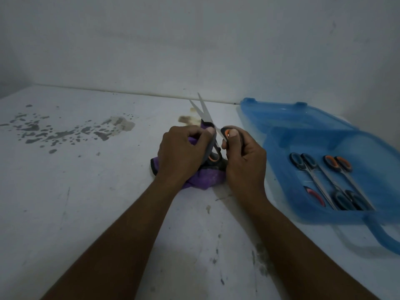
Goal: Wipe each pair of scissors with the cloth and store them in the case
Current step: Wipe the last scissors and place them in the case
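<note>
A pair of scissors (203, 111) with black and orange handles is held over the table, blades apart and pointing away from me. My right hand (242, 156) grips one handle loop. My left hand (184, 152) grips the purple cloth (205, 177) and holds it against the other handle. The cloth hangs bunched under both hands, down to the table. To the right lies the open blue plastic case (281, 169) with several scissors (324, 176) laid inside it.
The case's lid (285, 118) lies flat behind it toward the wall, and its carry handle (381, 237) points toward me. The white table (86, 202) has dark stains at the left and scuffs near the front. A wall stands close behind.
</note>
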